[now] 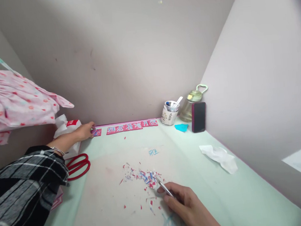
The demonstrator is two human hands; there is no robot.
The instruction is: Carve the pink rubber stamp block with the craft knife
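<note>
My left hand (85, 131) reaches to the far edge of the pale green table (192, 165) and presses on a small pink paper cut-out (97, 132) next to the wall. A row of pink cut-out characters (132, 126) lies along that edge to its right. My right hand (183, 203) rests near the front of the table, closed around small silver scissors (162, 187) whose tips point at a heap of red, blue and white paper scraps (142, 177).
Large red-handled scissors (77, 165) lie at the left edge beside a white tissue pack (67, 129). At the back right stand a cup of pens (169, 113), a bottle (190, 106), a phone (198, 117) and blue paper (181, 127). A crumpled tissue (219, 157) lies right.
</note>
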